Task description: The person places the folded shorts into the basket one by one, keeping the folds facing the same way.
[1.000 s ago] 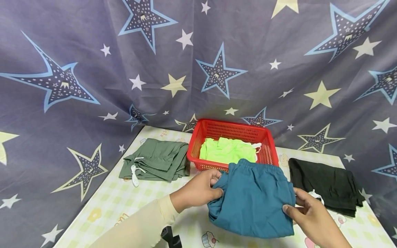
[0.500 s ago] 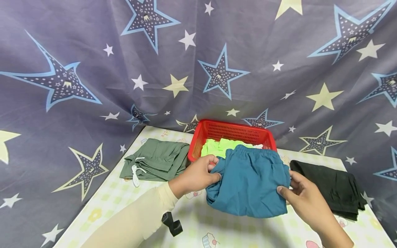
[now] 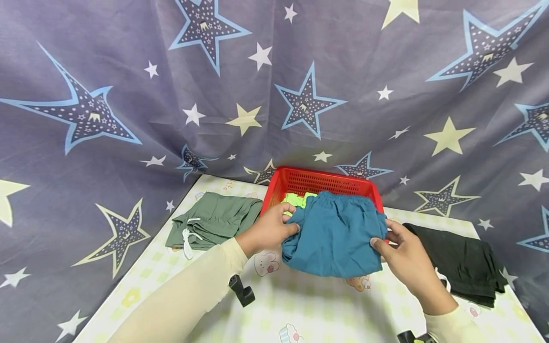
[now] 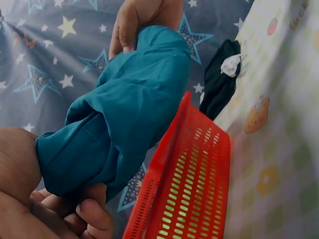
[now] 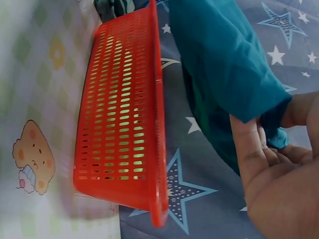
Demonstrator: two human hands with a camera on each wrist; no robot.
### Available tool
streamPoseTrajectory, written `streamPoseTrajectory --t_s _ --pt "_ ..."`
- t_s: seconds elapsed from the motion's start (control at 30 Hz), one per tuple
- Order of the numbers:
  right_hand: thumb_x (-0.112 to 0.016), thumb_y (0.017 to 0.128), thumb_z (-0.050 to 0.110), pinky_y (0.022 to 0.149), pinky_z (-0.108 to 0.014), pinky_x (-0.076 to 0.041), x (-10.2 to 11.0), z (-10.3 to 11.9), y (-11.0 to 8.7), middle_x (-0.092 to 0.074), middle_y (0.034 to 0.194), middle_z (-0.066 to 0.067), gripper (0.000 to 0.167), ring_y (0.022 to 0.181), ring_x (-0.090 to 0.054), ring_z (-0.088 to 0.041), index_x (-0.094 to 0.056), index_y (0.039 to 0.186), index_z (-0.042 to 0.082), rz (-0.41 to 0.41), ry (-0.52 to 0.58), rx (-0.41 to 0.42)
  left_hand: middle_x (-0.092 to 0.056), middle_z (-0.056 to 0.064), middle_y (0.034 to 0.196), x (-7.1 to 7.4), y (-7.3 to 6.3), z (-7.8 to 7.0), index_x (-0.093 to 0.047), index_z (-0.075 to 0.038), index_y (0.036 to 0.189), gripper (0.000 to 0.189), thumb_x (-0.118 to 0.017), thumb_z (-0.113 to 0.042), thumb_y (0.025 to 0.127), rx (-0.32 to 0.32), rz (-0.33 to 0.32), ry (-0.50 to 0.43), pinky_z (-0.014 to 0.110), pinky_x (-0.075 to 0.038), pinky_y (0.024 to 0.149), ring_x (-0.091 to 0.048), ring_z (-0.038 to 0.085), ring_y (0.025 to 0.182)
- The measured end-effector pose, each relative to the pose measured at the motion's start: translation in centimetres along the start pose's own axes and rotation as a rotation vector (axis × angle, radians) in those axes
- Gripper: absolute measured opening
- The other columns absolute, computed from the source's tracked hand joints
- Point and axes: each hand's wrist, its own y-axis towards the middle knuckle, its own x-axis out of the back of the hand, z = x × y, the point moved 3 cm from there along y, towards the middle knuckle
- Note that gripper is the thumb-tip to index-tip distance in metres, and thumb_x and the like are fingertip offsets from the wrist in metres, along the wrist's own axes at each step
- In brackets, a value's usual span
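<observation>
1. So the teal-blue garment [image 3: 336,238] is up in the air, held between both hands. It's folded into a chunky bundle, with the gathered elastic edge on the far side.
2. Left hand [image 3: 271,227]: closed in a pinch on the bundle's left edge. The left wrist view shows the fingers curled in under the cloth, some of them tucked out of sight.
3. Right hand [image 3: 405,255]: gripping the opposite edge, thumb over the near face and fingers round behind. It's only open as far as the cloth is thick.
4. Right below the bundle is a red basket [image 3: 328,180] with slotted walls. From the head view the garment hides most of its front, but the right wrist view shows a gap between cloth and rim, so it's above the basket, not in it.
5. Inside the basket there's some neon green cloth [image 3: 293,200], mostly covered from above.
6. Left of the basket, a grey-green folded garment [image 3: 220,214] with a white drawstring [image 3: 187,243] lies on the desk [image 3: 317,305].
7. Over on the right, near the right hand, a black folded garment [image 3: 463,262].
8. Backdrop's a starry curtain [image 3: 356,71].
</observation>
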Motion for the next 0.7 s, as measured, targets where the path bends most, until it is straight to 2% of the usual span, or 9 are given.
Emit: streamPoseTrajectory --t_s 0.17,0.23,0.4,0.5,0.6,0.7 --pt "-0.063 0.101 0.011 0.074 -0.026 -0.058 -0.4 -0.4 1.4 -0.061 0.131 -0.031 0.055 0.106 -0.067 -0.03 -0.042 0.15 -0.005 -0.058 -0.034 -0.014 -0.074 0.012 0.103 0.4 1.2 0.0 -0.057 -0.003 0.12 0.028 -0.066 -0.004 0.094 0.019 -0.041 0.032 0.032 -0.055 0.076 -0.069 0.018 0.086" --pt "-0.063 0.102 0.013 0.073 -0.025 -0.058 -0.5 -0.6 2.1 -0.061 0.129 -0.03 0.053 0.103 -0.067 -0.024 -0.045 0.149 -0.004 -0.08 -0.03 -0.025 -0.073 0.011 0.105 0.5 1.8 0.0 -0.057 -0.003 0.12 0.028 -0.067 -0.004 0.094 0.028 -0.052 0.012 0.032 -0.055 0.075 -0.069 0.018 0.087" --pt "-0.061 0.102 0.015 0.074 -0.025 -0.057 -0.9 -1.1 3.8 -0.06 0.128 -0.027 0.056 0.097 -0.064 -0.015 -0.042 0.153 -0.001 -0.1 0.057 -0.09 -0.073 0.01 0.105 0.7 3.5 0.2 -0.058 -0.004 0.116 0.024 -0.067 -0.002 0.094 0.03 -0.081 -0.027 0.032 -0.055 0.076 -0.068 0.017 0.088" --pt "-0.06 0.102 0.015 0.073 -0.024 -0.056 -1.1 -1.3 4.7 -0.059 0.127 -0.024 0.057 0.093 -0.062 -0.012 -0.041 0.154 0.001 -0.116 0.11 -0.12 -0.072 0.009 0.106 0.9 4.6 0.6 -0.059 -0.006 0.115 0.023 -0.068 -0.003 0.094 0.045 -0.103 -0.015 0.032 -0.055 0.076 -0.067 0.017 0.089" --pt "-0.061 0.102 0.013 0.069 -0.023 -0.053 -1.4 -1.4 5.8 -0.06 0.123 -0.022 0.054 0.087 -0.059 -0.012 -0.043 0.152 0.0 -0.132 0.147 -0.123 -0.07 0.011 0.113 1.2 5.5 1.1 -0.061 -0.007 0.12 0.026 -0.068 -0.006 0.096 0.069 -0.122 0.005 0.036 -0.055 0.081 -0.067 0.02 0.098" --pt "-0.061 0.102 0.011 0.067 -0.023 -0.052 -1.7 -1.5 6.7 -0.06 0.119 -0.021 0.052 0.083 -0.058 -0.011 -0.045 0.149 -0.001 -0.139 0.173 -0.111 -0.066 0.01 0.126 1.7 6.4 1.6 -0.061 -0.009 0.127 0.031 -0.068 -0.01 0.097 0.091 -0.144 0.03 0.039 -0.053 0.09 -0.062 0.023 0.116"
